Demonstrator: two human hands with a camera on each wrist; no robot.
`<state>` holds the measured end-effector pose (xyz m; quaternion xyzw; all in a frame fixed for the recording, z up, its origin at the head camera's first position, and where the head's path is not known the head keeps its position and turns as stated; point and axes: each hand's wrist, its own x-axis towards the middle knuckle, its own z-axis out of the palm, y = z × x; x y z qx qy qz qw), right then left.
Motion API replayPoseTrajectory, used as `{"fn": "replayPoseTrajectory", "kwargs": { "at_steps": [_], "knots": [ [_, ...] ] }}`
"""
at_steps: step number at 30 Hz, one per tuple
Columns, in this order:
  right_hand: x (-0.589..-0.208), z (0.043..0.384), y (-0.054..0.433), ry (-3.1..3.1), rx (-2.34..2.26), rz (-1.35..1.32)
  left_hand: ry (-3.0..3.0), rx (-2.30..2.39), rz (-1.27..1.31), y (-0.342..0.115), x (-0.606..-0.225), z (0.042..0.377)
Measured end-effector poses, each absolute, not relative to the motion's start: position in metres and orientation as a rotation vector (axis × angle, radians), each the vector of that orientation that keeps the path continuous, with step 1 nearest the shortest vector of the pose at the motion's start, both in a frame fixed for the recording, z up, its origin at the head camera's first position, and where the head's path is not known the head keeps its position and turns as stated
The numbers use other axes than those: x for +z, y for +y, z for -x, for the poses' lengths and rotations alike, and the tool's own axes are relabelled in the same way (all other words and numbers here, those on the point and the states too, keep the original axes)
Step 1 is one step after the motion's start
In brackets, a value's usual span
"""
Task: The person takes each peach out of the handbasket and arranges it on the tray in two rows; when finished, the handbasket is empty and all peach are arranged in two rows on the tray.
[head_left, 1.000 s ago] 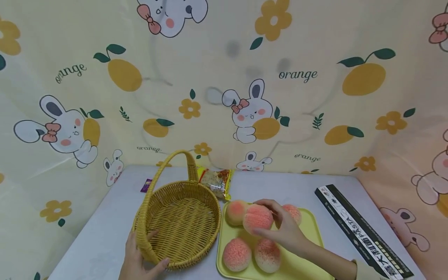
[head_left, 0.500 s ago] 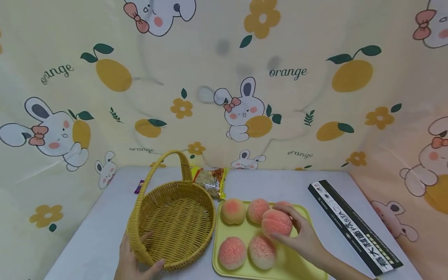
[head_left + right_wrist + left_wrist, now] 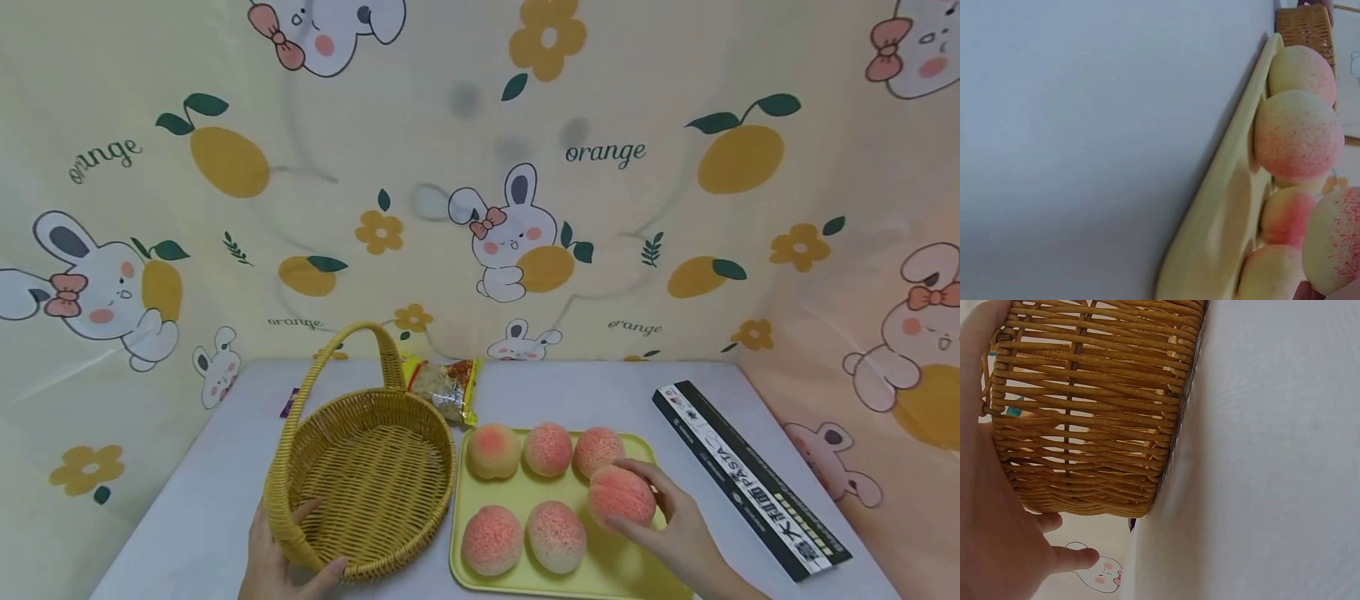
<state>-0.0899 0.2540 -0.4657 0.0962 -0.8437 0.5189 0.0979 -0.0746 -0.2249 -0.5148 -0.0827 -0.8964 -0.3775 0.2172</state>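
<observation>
In the head view, my right hand (image 3: pixel 678 537) holds a pink peach (image 3: pixel 621 497) between thumb and fingers, over the right part of a yellow tray (image 3: pixel 630 575). Several other peaches lie in the tray, among them a yellowish one (image 3: pixel 492 451) at the back left and a speckled one (image 3: pixel 557 537) at the front. The held peach (image 3: pixel 1334 244) fills the lower right corner of the right wrist view. My left hand (image 3: pixel 276 554) grips the near left rim of a woven basket (image 3: pixel 375 492) with a tall handle; the basket's inside is bare.
Behind the basket lies a yellow-edged snack packet (image 3: pixel 444 387). A small purple packet (image 3: pixel 288 403) is partly hidden by the handle. To the tray's right, a long black-and-white pasta box (image 3: pixel 750 479) lies slanted. A printed cloth backdrop (image 3: pixel 420 167) rises behind the table.
My right hand has carried the peach rightward and closer to me, uncovering the peaches in the back row. My left hand stays on the basket. The head view has shifted slightly right.
</observation>
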Motion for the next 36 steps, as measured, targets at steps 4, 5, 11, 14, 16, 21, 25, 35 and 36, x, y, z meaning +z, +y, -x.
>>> {"fn": "replayPoseTrajectory", "kwargs": {
  "at_steps": [4, 5, 11, 14, 16, 21, 25, 35, 36],
  "knots": [
    [-0.470, 0.085, 0.259, -2.523, 1.533, -0.217, -2.473, -1.039, 0.228, -0.226, -0.514, 0.075],
    [-0.471, 0.084, 0.260, -2.538, 1.552, -0.186, -2.469, -1.037, 0.230, -0.226, -0.513, 0.075],
    [-0.475, 0.082, 0.264, -2.681, 1.672, 0.037, -2.481, -1.032, 0.212, -0.225, -0.511, 0.076],
    [-0.478, 0.082, 0.265, -2.748, 1.721, 0.113, -2.497, -1.043, 0.198, -0.225, -0.510, 0.076],
    [-0.479, 0.080, 0.266, -2.775, 1.755, 0.148, -2.513, -1.047, 0.184, -0.225, -0.510, 0.075],
    [-0.485, 0.077, 0.268, -2.790, 1.811, 0.185, -2.519, -1.054, 0.174, -0.224, -0.511, 0.075],
    [-0.488, 0.076, 0.268, -2.790, 1.855, 0.186, -2.499, -1.041, 0.203, -0.225, -0.514, 0.075],
    [-0.489, 0.075, 0.266, -2.797, 1.798, 0.143, -2.467, -1.027, 0.247, -0.225, -0.516, 0.076],
    [-0.489, 0.075, 0.265, -2.803, 1.782, 0.146, -2.460, -1.024, 0.256, -0.225, -0.516, 0.076]
  ]
}}
